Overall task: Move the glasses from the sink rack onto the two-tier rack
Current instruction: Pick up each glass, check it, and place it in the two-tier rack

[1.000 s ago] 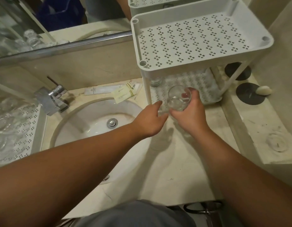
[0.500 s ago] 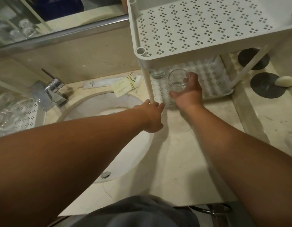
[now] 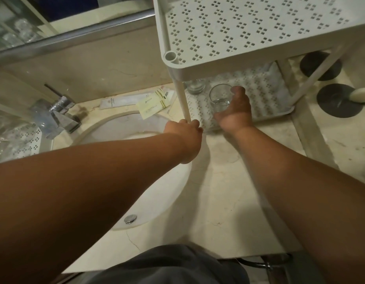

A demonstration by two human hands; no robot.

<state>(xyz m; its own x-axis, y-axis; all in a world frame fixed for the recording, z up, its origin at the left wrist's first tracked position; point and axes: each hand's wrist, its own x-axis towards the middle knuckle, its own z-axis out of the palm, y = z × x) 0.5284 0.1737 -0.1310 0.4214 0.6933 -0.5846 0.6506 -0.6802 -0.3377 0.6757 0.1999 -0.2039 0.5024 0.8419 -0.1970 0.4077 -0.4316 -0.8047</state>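
The right hand (image 3: 235,110) curls round a clear glass (image 3: 220,97), thumb at the near side of its wall and the fingers (image 3: 238,90) wrapped over the far side at the rim; the glass stands upright over the lower shelf (image 3: 265,93) of the two-tier rack (image 3: 249,27), though whether its base touches the shelf cannot be told; just beyond those fingers, toward the back left corner of the same shelf, a second glass (image 3: 195,86) stands partly hidden under the upper tier; the left hand (image 3: 185,133) closes round the foot of the rack's front post (image 3: 182,97), its fingers bent about the post, just to the left of the gripped glass; far to the left of both hands, past the tap (image 3: 58,113) and the basin (image 3: 124,130), the sink rack (image 3: 19,140) holds more clear glasses, blurred at the picture's edge; beyond the left hand's fingers paper sachets (image 3: 153,103) lie on the worktop (image 3: 228,191) against the wall; to the right of the rack two dark round coasters (image 3: 337,101) lie on a raised ledge, a pale soap (image 3: 360,94) resting on the nearer one.
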